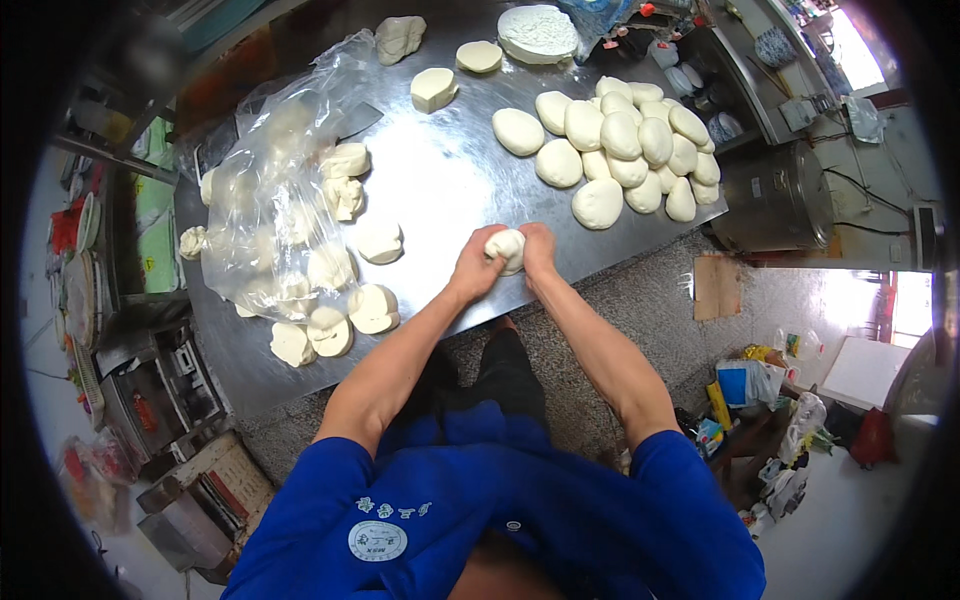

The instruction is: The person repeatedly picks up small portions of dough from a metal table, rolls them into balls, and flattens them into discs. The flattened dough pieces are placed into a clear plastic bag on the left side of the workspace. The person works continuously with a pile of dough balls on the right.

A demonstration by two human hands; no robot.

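Between my hands, near the front edge of the steel table (420,289), is a piece of white dough (506,249). My left hand (478,262) grips its left side, the thumb pressed onto it. Against its right side my right hand (538,251) is curled. Smooth, rounded dough balls (598,204) lie heaped at the back right of the table. To the left, cut dough pieces (373,308) lie partly under a clear plastic sheet (262,202). Two more cut dough pieces (433,90) sit farther back.
At the table's far side are a mound of white flour (537,34) and a greyish lump (400,39). A flat metal blade (360,120) lies by the plastic sheet. A large metal pot (780,196) stands beyond the table's right end. Bags and boxes (750,382) are on the floor at right.
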